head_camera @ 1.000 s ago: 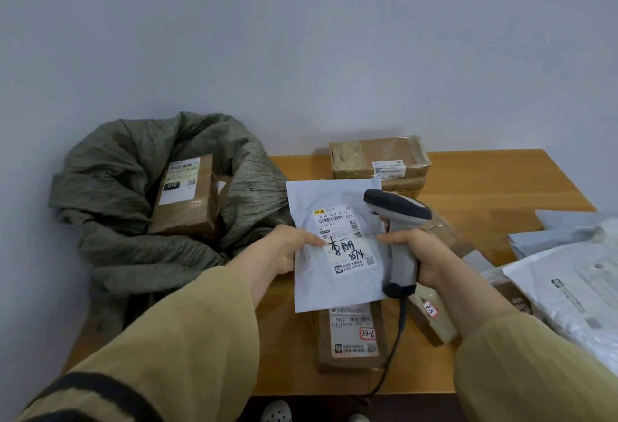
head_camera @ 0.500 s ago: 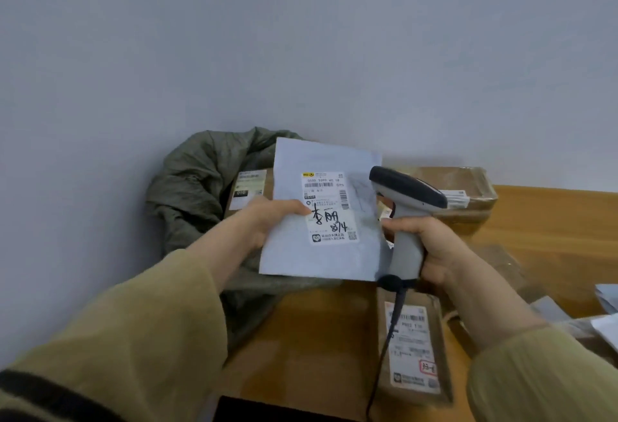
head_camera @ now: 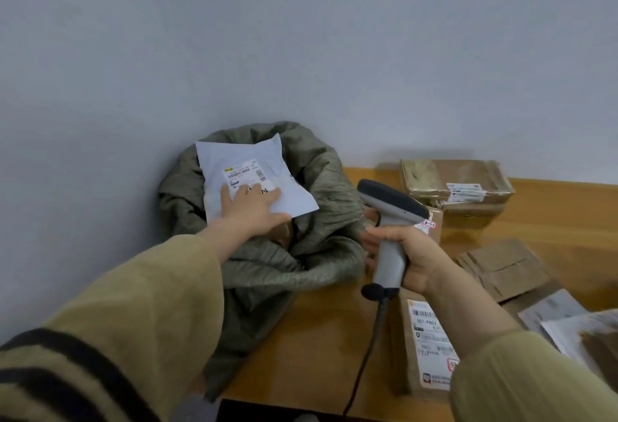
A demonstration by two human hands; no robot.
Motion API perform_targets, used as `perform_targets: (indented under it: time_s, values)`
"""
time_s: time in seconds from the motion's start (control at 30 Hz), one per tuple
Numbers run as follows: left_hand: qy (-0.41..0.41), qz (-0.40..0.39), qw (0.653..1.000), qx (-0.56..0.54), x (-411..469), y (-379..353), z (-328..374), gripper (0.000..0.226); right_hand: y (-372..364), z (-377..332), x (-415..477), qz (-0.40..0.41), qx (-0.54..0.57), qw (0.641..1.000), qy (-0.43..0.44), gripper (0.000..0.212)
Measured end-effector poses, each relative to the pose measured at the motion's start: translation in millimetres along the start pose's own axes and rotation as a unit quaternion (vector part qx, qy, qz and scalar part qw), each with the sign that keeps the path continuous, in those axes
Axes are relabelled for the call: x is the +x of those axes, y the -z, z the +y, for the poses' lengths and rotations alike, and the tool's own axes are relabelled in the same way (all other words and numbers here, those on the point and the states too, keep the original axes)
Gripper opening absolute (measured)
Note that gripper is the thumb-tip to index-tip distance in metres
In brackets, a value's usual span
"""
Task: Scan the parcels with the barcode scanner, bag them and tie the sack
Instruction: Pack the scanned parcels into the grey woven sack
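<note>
Bagging is in hand: the mailer [head_camera: 257,176] is laid in the mouth of the sack [head_camera: 321,254] and pressed down by the straight fingers of the left hand [head_camera: 249,206]. The scanner [head_camera: 389,221] is gripped by the right hand [head_camera: 414,258] above the worktop [head_camera: 317,338]. Next, the mailer should be released and another parcel [head_camera: 431,351] picked up for scanning.

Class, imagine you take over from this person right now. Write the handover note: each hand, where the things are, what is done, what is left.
Left hand: fingers flat on the white mailer, which lies in the mouth of the green sack.
Right hand: grips the barcode scanner above the table.
Done: that mailer is nearly bagged; the sack is open, not tied.
Left: scan and bag the back boxes, labelled box and brown envelopes, then tie the sack.
</note>
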State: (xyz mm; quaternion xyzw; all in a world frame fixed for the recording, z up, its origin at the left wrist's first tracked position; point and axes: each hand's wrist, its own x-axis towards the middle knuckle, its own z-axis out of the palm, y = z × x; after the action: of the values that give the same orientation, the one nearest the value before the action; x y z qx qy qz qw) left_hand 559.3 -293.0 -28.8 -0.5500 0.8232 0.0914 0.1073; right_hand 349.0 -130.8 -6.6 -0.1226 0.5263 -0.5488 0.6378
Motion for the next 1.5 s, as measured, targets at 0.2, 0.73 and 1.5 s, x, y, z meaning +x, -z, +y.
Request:
perform_targets:
  time_s: [0.2, 0.73, 1.5]
  values:
    - [-0.044, 0.054, 0.995, 0.077, 14, -10, 29, 0.083, 40, 3, -25, 0.095, -0.002, 0.995, 0.004, 0.026]
    - [0.089, -0.296, 0.814, -0.493, -120, -122, 225, 0.036, 159, 80, -106, 0.244, -0.04, 0.965, -0.091, 0.032]
    - [0.053, 0.174, 0.873, -0.453, -60, 61, 32, 0.071, 17, 39, 5, 0.058, -0.047, 0.992, -0.103, 0.037]
